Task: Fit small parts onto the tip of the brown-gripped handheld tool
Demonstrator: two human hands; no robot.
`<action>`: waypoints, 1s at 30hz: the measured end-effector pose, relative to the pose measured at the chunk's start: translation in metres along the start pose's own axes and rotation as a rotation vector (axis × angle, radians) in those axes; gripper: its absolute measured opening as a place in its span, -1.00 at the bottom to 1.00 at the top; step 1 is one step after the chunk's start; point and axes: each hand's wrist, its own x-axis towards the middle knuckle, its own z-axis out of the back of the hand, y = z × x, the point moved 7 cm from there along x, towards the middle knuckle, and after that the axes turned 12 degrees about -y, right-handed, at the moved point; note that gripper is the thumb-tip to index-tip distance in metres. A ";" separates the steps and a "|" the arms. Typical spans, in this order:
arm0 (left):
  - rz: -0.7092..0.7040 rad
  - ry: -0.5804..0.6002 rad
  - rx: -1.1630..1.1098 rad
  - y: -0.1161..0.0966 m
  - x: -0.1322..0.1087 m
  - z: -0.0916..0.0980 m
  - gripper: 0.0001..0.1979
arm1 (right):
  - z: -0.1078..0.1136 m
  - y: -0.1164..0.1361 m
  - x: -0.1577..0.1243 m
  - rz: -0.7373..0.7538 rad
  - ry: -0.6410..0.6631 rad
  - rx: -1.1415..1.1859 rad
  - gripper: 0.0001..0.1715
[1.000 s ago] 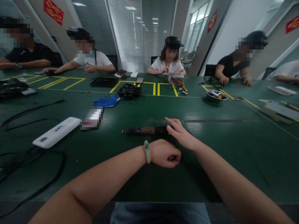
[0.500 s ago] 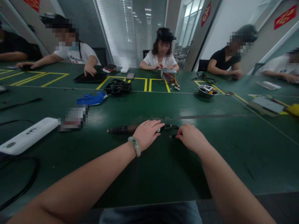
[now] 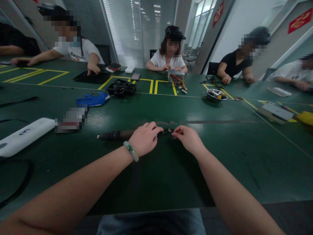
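Observation:
A dark, long electric screwdriver (image 3: 114, 134) lies on the green table in front of me, its metal tip pointing left. My left hand (image 3: 144, 137) is closed around its rear part, palm down, and hides much of that end. Just right of it, a thin black cable (image 3: 167, 130) with a small light-coloured piece shows between my two hands. My right hand (image 3: 186, 137) pinches the end of this cable between thumb and fingertips. The exact shape of that end is too small to make out.
Left of my hands lie a white oblong device (image 3: 26, 135), a blurred flat pack (image 3: 72, 119), a blue glove (image 3: 93, 99) and a black cable (image 3: 25, 179). Farther off are a black tray (image 3: 121, 88), a metal bowl (image 3: 217, 95) and several people at work.
My right hand has brought the cable end left and up, close to the screwdriver's rear. My left hand has shifted left with the screwdriver, its fingers now more curled.

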 end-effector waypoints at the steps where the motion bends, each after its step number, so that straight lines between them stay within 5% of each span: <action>1: 0.005 -0.011 0.006 -0.002 0.000 0.000 -0.66 | -0.002 0.001 -0.001 0.017 0.003 -0.019 -0.88; 10: 0.005 -0.060 0.055 -0.007 0.000 -0.002 -0.70 | -0.006 0.010 -0.002 0.152 -0.080 -0.138 -0.94; 30: -0.008 -0.052 -0.056 -0.001 0.002 -0.001 -0.72 | -0.012 0.021 -0.006 0.223 -0.035 -0.106 -0.96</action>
